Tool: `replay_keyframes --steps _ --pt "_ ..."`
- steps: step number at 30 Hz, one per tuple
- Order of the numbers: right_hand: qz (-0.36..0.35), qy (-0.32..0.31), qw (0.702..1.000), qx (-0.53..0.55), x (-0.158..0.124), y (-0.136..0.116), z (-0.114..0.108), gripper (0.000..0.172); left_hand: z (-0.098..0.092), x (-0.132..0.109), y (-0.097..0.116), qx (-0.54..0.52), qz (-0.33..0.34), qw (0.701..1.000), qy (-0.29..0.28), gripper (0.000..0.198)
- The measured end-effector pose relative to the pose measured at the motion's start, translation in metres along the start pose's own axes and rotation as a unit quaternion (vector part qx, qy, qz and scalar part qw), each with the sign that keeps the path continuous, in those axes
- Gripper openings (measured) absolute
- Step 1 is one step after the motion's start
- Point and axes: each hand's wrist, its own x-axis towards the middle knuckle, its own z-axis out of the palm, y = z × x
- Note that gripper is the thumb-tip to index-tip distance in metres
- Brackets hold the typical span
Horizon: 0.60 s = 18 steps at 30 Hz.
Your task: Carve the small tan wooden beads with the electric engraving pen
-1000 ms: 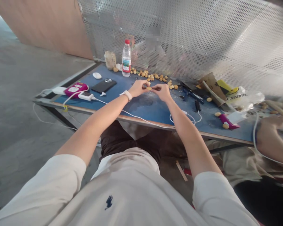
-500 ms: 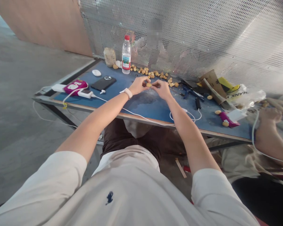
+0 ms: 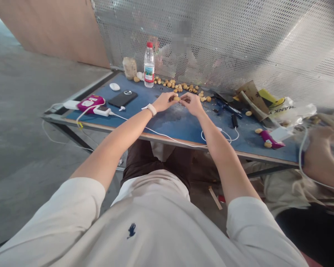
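Over the middle of the blue tabletop, a small, rounded, yellow-tan piece is pinched between my two hands; its exact kind is too small to make out. My left hand grips one side of it with thumb and fingers, a pale band around the wrist. On the other side, my right hand has its fingertips closed against the piece. Just beyond my hands lies a row of many similar tan pieces. Dark dust marks the table beneath.
A water bottle stands behind, beside a tan block-like item. Leftward lie a phone, a white case and a magenta power bank. A white cable crosses the front edge. Rightward are cardboard and another person's arm.
Both hands stay together at the same spot, the fingers shifting slightly around the tan piece. The whole view has moved a little.
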Motion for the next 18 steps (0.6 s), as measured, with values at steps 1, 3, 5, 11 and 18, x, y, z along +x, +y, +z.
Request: replay_keyframes --steps 1,3,5,11,18 --pt "0.001 0.0 1.0 0.0 -0.0008 -0.0008 -0.0011 0.059 0.0007 0.0002 -0.0012 0.0 -0.001 1.0 0.0 0.035" --pt "0.002 0.001 1.0 0.003 -0.0026 -0.0025 -0.0031 0.06 0.0018 0.0003 -0.0033 -0.004 0.001 1.0 0.0 0.038" --pt "0.001 0.002 1.0 0.005 -0.0041 -0.0041 -0.0041 0.061 0.0026 0.0 -0.0045 -0.009 0.002 1.0 -0.001 0.04" --pt "-0.015 0.015 1.0 -0.008 -0.0063 -0.0093 -0.0042 0.055 0.0051 0.0 -0.0017 -0.013 0.0 1.0 0.013 0.028" --pt "-0.011 0.004 0.999 -0.03 -0.007 -0.0069 -0.005 0.063 0.0022 -0.0003 -0.002 -0.02 0.005 1.0 0.017 0.029"
